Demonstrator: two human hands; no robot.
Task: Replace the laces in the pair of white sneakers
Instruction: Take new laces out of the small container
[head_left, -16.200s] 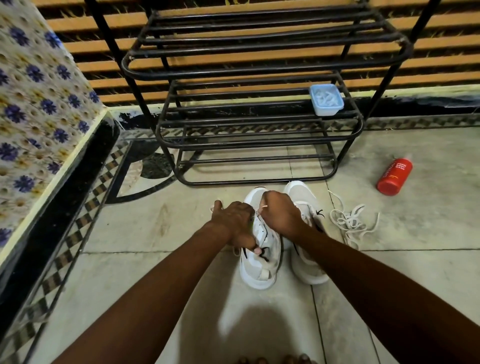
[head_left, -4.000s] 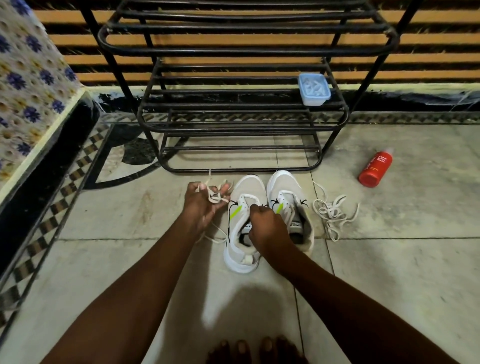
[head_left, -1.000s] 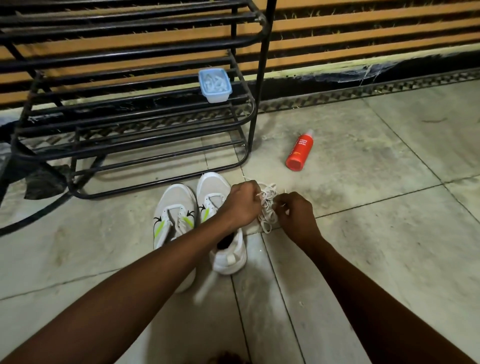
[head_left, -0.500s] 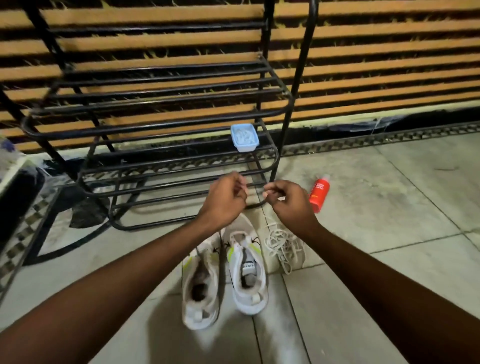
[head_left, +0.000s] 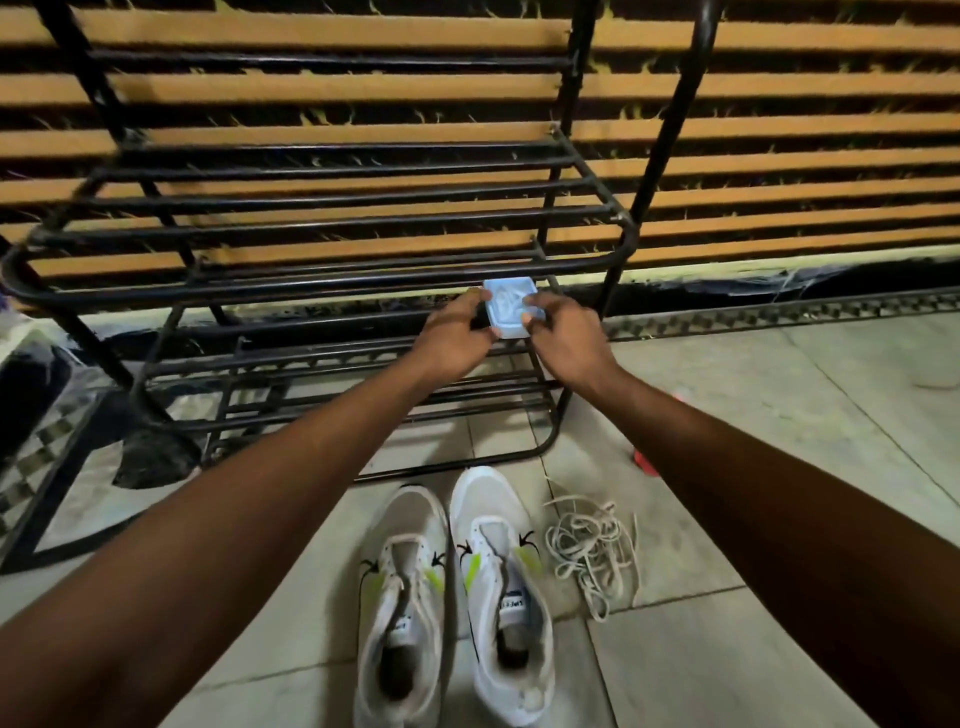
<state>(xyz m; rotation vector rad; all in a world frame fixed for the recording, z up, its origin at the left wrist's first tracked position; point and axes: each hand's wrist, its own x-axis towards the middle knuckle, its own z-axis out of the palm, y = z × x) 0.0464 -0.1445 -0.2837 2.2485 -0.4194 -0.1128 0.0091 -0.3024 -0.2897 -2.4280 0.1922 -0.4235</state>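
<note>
Pale stone floor tiles met a wall of orange slats, where a black tubular metal shoe rack stood. Both hands held a small pale blue plastic box on a lower shelf: the left hand gripped its left edge and the right hand pinched its right edge. Nearer the person than the hands, between the forearms, a pair of white sneakers with lime accents lay side by side. A tangled heap of off-white laces lay just beside them, below the right forearm.
</note>
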